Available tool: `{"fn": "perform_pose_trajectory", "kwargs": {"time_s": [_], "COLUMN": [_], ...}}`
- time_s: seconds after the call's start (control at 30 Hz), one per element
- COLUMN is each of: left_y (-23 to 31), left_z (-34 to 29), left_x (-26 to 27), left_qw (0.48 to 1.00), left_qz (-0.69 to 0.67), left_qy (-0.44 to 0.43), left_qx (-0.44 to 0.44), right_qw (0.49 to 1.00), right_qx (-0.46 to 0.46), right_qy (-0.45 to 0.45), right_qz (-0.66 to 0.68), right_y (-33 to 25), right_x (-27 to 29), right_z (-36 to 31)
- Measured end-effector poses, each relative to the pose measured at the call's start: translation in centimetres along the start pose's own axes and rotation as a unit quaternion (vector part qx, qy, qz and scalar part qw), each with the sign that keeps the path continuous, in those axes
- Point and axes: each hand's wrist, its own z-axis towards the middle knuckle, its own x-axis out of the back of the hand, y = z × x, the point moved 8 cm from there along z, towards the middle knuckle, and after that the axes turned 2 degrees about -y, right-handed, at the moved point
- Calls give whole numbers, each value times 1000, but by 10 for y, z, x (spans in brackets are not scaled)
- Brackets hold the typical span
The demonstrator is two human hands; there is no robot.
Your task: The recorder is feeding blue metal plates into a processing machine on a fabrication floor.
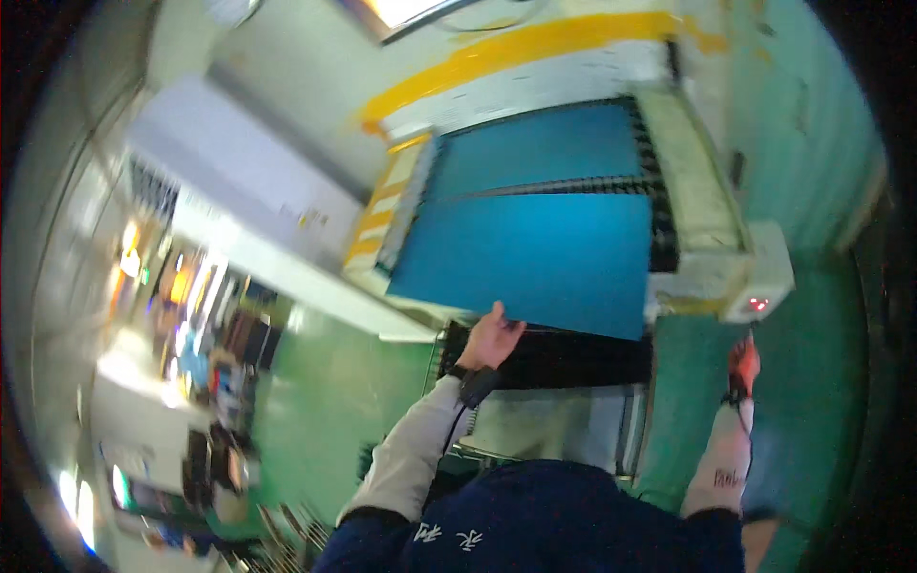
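A flat blue sheet (pixel 535 258) lies at the mouth of a conveyor machine, its near edge jutting toward me. My left hand (pixel 492 341) is closed on that near edge, thumb on top, the other fingers partly hidden. Farther in, a second blue sheet (pixel 544 143) rests on the machine's dark rollers (pixel 642 143). Off to the right, my right hand (pixel 743 363) is just below a pale control box (pixel 764 272) with a red lit display. One finger of it stretches up toward the box, and I see nothing held; whether it touches is too blurred to tell.
Below the front sheet stands a black rack (pixel 573 361) close to my body. A long white cabinet (pixel 258 191) runs along the left side of the machine. Yellow tape (pixel 516 53) marks the machine's far edge. Green floor (pixel 330 401) shows on both sides.
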Motion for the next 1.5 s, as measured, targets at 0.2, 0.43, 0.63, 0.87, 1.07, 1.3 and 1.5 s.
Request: {"fn": "perform_pose_trajectory", "kwargs": {"time_s": [0.2,0.43,0.63,0.87,1.07,1.3,1.5], "left_y": [-2,27,-28,-13,132,144,148], "left_z": [8,24,65,5,-243,-313,-320], "left_x": [-4,-88,4,-66,-273,-315,-313], "left_qw": [997,665,994,995,878,677,672], "left_qz": [-61,697,-59,5,16,-314,-317], "left_qy": [-22,-47,86,-97,-465,-643,-656], "left_qx": [-36,-264,-7,28,-115,-172,-131], "right_qw": [991,982,895,760,638,520,409], "right_qx": [-85,-76,-137,-101,-48,6,28], "right_qy": [-61,120,-9,-172,-307,-426,-485], "right_qz": [-87,-124,-424,-618,-704,-740,-772], "right_y": [24,15,87,109,105,94,109], "right_x": [48,175,52,-53,-108,-194,-261], "right_z": [-25,-6,-75,-145,-176,-210,-279]}}
